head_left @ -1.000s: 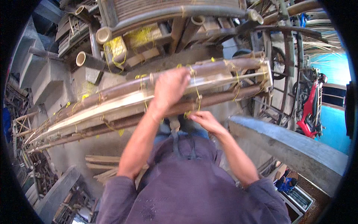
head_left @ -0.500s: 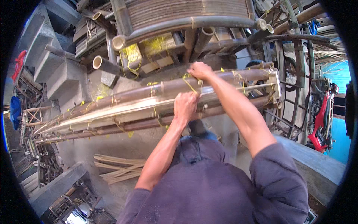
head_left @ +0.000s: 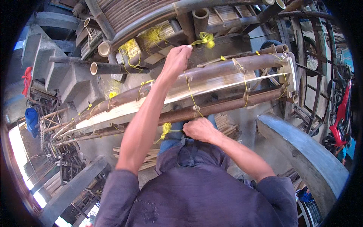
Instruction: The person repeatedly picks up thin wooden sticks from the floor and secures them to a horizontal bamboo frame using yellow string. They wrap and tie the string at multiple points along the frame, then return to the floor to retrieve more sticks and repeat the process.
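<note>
The left hand (head_left: 177,62) is closed in a tight pinch, holding yellow twine (head_left: 190,89); a looped far bundle (head_left: 207,41) of it dangles just past the fingertips. The right hand (head_left: 200,129) is also drawn in narrow, with a strand at its fingers running left to a near bundle (head_left: 166,129) beside the left forearm. Between the two hands the twine crosses the long bamboo frame, going over its upper side from one pole to the other.

The frame lies crosswise in front of the body, its long axis slanting from lower left to upper right, so the twine cuts across that length. The left hand is over beyond the far bamboo pole (head_left: 217,69); the right hand sits just on the body's side of the near bamboo pole (head_left: 234,101) and is the closer one to that pole. Whether either hand touches a pole, I cannot tell. Pale strips (head_left: 123,106) run lengthwise between the poles, and a wooden end piece (head_left: 292,77) closes the right end. Other yellow ties circle the poles along the frame.

Farther out, a slatted bamboo bench (head_left: 141,16) stands across from the person, with concrete steps (head_left: 60,77) to the left, a thick concrete beam (head_left: 302,149) at right, and a red motorcycle (head_left: 341,117) near the right rim.
</note>
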A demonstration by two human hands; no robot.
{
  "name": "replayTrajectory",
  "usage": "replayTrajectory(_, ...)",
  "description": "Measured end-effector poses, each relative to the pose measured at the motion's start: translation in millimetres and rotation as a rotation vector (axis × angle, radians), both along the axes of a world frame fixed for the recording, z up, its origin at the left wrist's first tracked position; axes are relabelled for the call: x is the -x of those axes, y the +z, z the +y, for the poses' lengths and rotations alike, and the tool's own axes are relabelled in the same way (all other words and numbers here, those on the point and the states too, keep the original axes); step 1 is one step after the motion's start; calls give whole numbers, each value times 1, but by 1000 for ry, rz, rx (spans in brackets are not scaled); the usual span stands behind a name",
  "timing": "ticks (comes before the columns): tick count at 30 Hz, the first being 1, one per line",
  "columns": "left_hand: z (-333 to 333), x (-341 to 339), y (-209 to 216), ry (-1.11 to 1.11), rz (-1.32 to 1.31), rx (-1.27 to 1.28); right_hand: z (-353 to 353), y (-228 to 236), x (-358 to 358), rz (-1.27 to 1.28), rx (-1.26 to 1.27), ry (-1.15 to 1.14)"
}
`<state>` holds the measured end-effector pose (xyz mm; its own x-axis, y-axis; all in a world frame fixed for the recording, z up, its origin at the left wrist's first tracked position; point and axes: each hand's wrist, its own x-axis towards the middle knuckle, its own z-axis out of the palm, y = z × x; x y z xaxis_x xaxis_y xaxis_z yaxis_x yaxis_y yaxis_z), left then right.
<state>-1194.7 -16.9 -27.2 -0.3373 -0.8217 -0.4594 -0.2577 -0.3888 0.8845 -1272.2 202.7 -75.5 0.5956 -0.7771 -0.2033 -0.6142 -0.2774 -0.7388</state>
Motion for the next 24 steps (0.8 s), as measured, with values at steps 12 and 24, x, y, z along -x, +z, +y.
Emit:
replayTrajectory(12,-35,-186,-7,-343,-516,648,49,1,-135,-1162,-1122,-954)
replayTrajectory(24,128,-233,-38,-136,-550,978,-183,200,-208,18,404,175)
